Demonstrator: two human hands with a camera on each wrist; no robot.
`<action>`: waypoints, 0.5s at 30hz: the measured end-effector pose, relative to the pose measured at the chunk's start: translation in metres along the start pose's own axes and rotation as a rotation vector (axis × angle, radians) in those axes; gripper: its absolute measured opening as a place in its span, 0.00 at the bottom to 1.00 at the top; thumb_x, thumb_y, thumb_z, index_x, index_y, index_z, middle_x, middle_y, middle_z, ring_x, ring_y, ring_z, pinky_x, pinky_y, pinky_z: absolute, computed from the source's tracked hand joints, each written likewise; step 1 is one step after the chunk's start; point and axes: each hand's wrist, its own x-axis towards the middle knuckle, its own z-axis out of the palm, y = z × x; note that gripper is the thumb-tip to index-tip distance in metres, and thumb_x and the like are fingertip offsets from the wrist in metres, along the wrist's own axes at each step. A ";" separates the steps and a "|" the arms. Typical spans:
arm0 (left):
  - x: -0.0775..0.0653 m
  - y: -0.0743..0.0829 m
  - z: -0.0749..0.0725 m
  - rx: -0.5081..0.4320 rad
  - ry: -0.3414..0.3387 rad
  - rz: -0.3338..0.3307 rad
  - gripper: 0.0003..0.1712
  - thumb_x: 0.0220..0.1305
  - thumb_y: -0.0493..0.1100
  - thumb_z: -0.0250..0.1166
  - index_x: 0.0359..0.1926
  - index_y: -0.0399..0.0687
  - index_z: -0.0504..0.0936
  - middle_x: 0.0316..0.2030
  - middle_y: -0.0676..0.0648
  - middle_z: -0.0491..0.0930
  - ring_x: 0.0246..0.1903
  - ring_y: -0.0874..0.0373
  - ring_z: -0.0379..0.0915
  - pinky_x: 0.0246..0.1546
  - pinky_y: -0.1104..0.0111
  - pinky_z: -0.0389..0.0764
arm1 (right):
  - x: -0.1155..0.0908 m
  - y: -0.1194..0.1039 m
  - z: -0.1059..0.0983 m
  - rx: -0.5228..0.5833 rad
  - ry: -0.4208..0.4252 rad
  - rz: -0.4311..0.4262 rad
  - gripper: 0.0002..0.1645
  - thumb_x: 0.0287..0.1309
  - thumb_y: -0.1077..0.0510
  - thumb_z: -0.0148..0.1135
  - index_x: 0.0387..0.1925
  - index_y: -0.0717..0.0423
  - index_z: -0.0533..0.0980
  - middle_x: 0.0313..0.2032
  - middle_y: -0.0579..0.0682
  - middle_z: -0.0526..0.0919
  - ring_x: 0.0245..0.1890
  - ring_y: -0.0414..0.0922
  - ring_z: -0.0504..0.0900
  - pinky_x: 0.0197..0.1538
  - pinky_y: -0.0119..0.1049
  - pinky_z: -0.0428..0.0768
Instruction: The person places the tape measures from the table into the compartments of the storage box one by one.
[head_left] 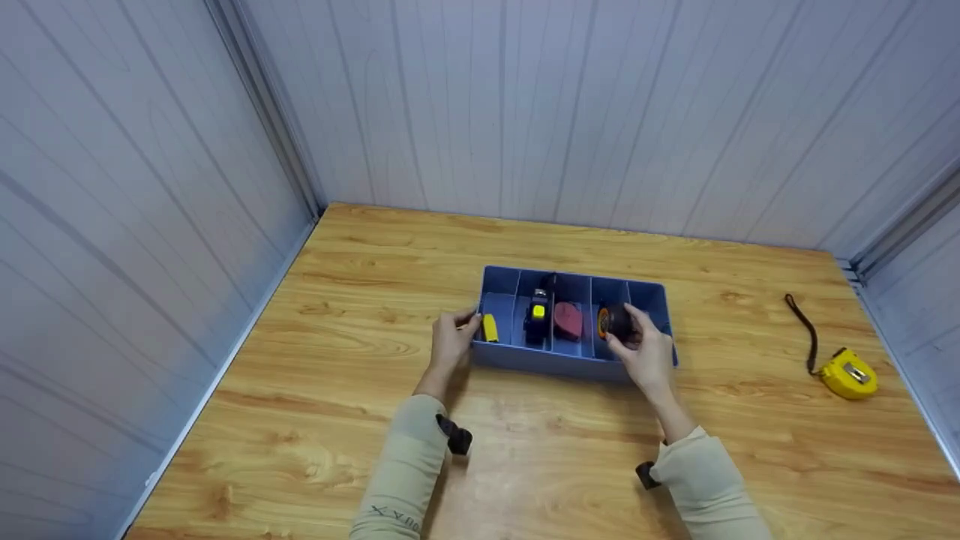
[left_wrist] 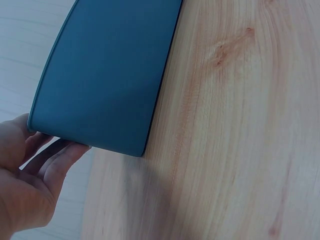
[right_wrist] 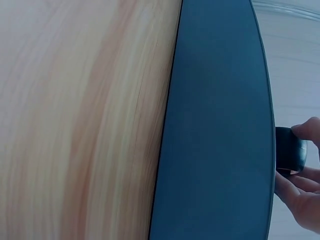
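A blue divided box point(head_left: 551, 365) stands on the table. My left hand point(head_left: 450, 345) grips its left end, thumb near the rim and fingers against the outer end wall, as the left wrist view shows at the box's corner point(left_wrist: 100, 100). Over a right-hand compartment, my right hand point(head_left: 646, 352) holds a black tape measure point(head_left: 616, 321) with an orange face between thumb and fingers. From the right wrist, this tape measure point(right_wrist: 290, 150) shows above the box's rim. Other compartments hold a yellow item point(head_left: 490, 328), a black-and-yellow tape measure point(head_left: 537, 319) and a red rounded item point(head_left: 568, 321).
A yellow tape measure point(head_left: 849, 373) with a black wrist strap point(head_left: 808, 330) lies on the wooden table point(head_left: 315, 360) to the right, near its edge. Pale panel walls point(head_left: 480, 112) enclose the table at the back and on both sides.
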 end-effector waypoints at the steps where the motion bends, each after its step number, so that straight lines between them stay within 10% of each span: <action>1: 0.000 0.000 0.000 0.003 0.002 0.003 0.14 0.59 0.35 0.59 0.46 0.34 0.79 0.41 0.38 0.80 0.40 0.51 0.76 0.38 0.67 0.78 | 0.001 0.000 0.001 -0.014 -0.001 0.007 0.31 0.45 0.65 0.67 0.53 0.68 0.69 0.38 0.67 0.79 0.31 0.55 0.81 0.31 0.44 0.80; 15: 0.000 0.001 0.001 -0.025 -0.004 -0.013 0.14 0.60 0.35 0.59 0.47 0.35 0.79 0.42 0.39 0.79 0.41 0.51 0.76 0.39 0.67 0.77 | 0.016 -0.002 0.008 -0.167 -0.145 0.134 0.33 0.49 0.62 0.63 0.56 0.69 0.65 0.46 0.70 0.75 0.43 0.59 0.77 0.42 0.50 0.76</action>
